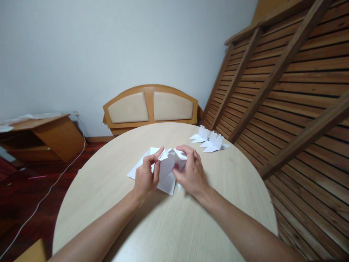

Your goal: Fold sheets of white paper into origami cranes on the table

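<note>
Between my two hands is a partly folded piece of white paper point(167, 171), above the middle of the round table point(174, 233). My left hand point(147, 173) pinches its left upper edge between thumb and fingers. My right hand point(191, 171) is curled round the right side, with the thumb on the near face and fingers over the top edge. Creases and raised flaps show along the top of the paper. A white paper part reaches out left behind my left hand; whether it is the same sheet, I cannot tell. My palms hide part of the folds.
Several folded white paper figures point(214, 141) stand at the table's far right. Beyond the table is a padded wooden headboard point(151, 105). Wooden slatted panels point(286, 91) lean along the right. A low cabinet point(51, 138) and a white cable point(51, 189) are at left.
</note>
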The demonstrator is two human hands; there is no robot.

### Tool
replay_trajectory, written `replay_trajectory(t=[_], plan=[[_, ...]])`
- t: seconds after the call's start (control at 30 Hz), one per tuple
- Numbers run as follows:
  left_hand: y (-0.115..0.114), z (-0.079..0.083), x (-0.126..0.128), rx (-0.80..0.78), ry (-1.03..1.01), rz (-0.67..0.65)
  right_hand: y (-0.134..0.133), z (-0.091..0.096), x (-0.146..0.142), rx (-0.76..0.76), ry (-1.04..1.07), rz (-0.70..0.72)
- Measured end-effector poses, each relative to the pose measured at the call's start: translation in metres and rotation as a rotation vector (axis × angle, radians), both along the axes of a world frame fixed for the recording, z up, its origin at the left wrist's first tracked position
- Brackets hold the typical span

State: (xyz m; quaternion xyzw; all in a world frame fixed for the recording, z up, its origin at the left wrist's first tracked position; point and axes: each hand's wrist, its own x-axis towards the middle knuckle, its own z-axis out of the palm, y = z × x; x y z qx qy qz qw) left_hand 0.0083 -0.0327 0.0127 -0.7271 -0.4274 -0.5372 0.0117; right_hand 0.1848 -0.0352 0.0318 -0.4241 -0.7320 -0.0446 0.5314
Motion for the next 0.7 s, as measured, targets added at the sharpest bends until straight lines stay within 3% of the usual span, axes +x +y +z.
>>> replay_trajectory(t=[0.3, 0.43, 0.53, 0.7], plan=[[-0.003, 0.0, 0.004, -0.043, -0.122, -0.138, -0.004, 0.025, 0.018, -0.042, -0.097, -0.105], [0.0, 0.01, 0.003, -0.129, -0.311, -0.094, -0.004, 0.05, 0.031, -0.051, -0.249, -0.197], [0.004, 0.019, 0.001, -0.214, -0.456, -0.175, 0.004, 0.072, 0.041, 0.012, -0.367, -0.321], [0.015, 0.03, -0.012, -0.372, -0.613, -0.247, 0.024, 0.115, 0.042, 0.086, -0.487, -0.291]])
